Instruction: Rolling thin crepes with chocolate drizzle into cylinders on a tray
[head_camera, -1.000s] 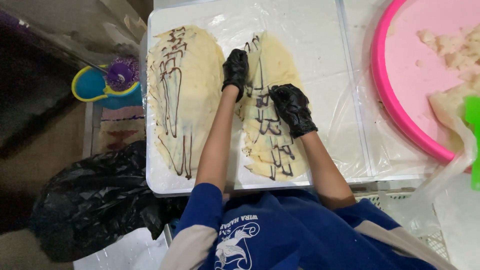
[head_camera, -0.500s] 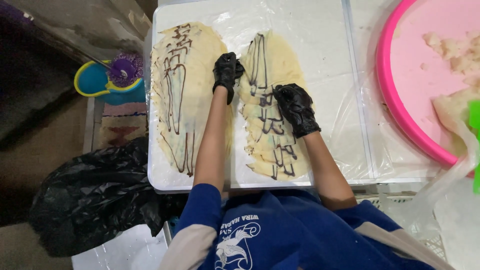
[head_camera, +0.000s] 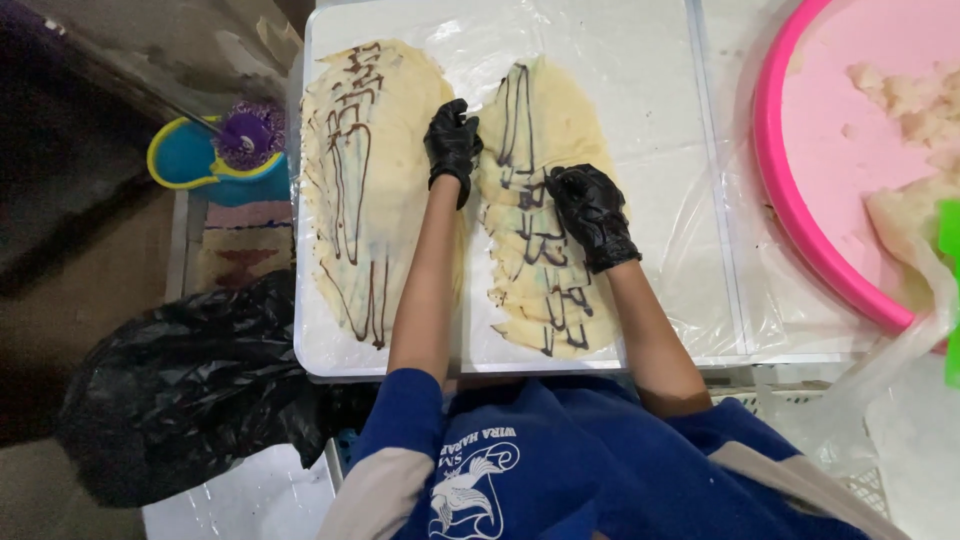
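On a white tray (head_camera: 640, 200) lined w/ clear plastic lie two long pale dough sheets streaked w/ dark chocolate lines. Left hand (head_camera: 452, 145), black-gloved, arm stretched straight fwd, fingers curled, pinching the left edge of the right dough sheet (head_camera: 545, 220). Right hand (head_camera: 590, 212), also gloved, forearm angled inward, rests fingers bent on that sheet's middle. Left dough sheet (head_camera: 365, 170) lies untouched beside the left arm. Pink tub (head_camera: 790, 200) sits far right.

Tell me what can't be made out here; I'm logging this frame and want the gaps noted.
- Head view: left hand fingertips curl under at the dough edge; its grip can't be judged.
- Right hand covers part of the right dough sheet.
- Left forearm hides the inner edge of the left dough sheet.
- Pink basin is cut off by the right edge.
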